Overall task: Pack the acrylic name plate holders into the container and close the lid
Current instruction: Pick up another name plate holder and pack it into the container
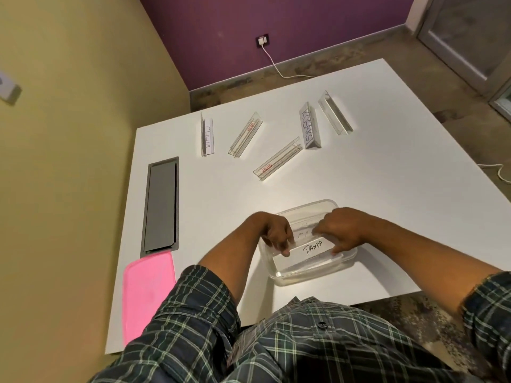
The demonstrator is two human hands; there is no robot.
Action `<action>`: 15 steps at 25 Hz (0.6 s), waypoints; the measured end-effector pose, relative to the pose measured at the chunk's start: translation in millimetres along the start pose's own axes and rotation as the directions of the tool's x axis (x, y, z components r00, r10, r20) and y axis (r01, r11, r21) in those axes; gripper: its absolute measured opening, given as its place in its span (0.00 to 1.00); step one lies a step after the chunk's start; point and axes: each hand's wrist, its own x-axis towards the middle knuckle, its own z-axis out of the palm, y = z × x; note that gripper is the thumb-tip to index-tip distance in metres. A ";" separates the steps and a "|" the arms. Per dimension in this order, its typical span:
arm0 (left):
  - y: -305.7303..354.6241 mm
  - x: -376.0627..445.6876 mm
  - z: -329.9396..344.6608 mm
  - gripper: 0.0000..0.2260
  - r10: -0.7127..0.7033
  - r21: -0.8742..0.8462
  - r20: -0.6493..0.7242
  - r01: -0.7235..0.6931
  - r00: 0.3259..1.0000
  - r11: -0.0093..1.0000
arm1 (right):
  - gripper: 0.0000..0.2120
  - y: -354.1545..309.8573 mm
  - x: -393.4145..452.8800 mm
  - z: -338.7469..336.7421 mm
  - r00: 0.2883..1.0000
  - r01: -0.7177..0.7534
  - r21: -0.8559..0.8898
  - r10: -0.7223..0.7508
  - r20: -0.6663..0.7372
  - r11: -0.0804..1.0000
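**Seating the PANDA holder in the box**

I have both hands in the box [309, 275] near the table's [359, 167] front edge. My left hand [276, 230] and right hand [341, 230] pinch the PANDA holder [311, 250] by its ends, fingers curled, likely to lay it flat beside another already inside. Five holders [278, 159] wait toward the far edge. The pink lid [148, 294] lies at the front left corner, out of the way.
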 end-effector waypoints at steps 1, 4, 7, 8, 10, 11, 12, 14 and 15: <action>0.6 4.9 4.9 0.18 -0.002 0.091 -0.004 0.002 1.000 0.996 | 0.31 -2.3 2.8 3.1 1.000 0.003 -0.030 -0.003 0.022 1.000; -0.1 15.9 18.6 0.16 -0.006 0.259 -0.069 0.023 0.998 0.966 | 0.28 -9.0 11.1 7.1 0.997 -0.014 -0.095 0.021 0.071 0.995; -3.6 19.5 31.4 0.16 -0.002 0.315 -0.141 0.047 0.990 0.948 | 0.28 -14.7 16.2 10.2 0.991 -0.037 -0.104 0.050 0.122 0.994; -5.4 20.3 35.0 0.19 0.006 0.320 -0.160 0.046 0.987 0.946 | 0.27 -16.3 16.8 12.1 0.989 -0.038 -0.106 0.053 0.136 0.994; -9.9 21.6 41.4 0.21 0.020 0.325 -0.187 0.042 0.982 0.945 | 0.25 -18.6 16.6 17.2 0.987 -0.033 -0.127 0.052 0.151 0.991; -11.9 22.0 44.1 0.21 0.025 0.342 -0.199 0.045 0.980 0.939 | 0.24 -19.7 16.0 20.6 0.986 -0.030 -0.137 0.051 0.156 0.990; -14.2 22.2 45.9 0.21 0.028 0.363 -0.216 0.054 0.976 0.930 | 0.22 -20.3 15.6 23.0 0.986 -0.028 -0.141 0.051 0.160 0.990; -18.7 21.0 47.2 0.21 0.026 0.390 -0.262 0.081 0.965 0.917 | 0.20 -19.4 14.8 23.6 0.986 -0.032 -0.124 0.052 0.157 0.992; -20.8 20.6 47.4 0.21 0.025 0.395 -0.290 0.096 0.957 0.914 | 0.20 -18.2 14.1 22.4 0.987 -0.036 -0.106 0.052 0.154 0.994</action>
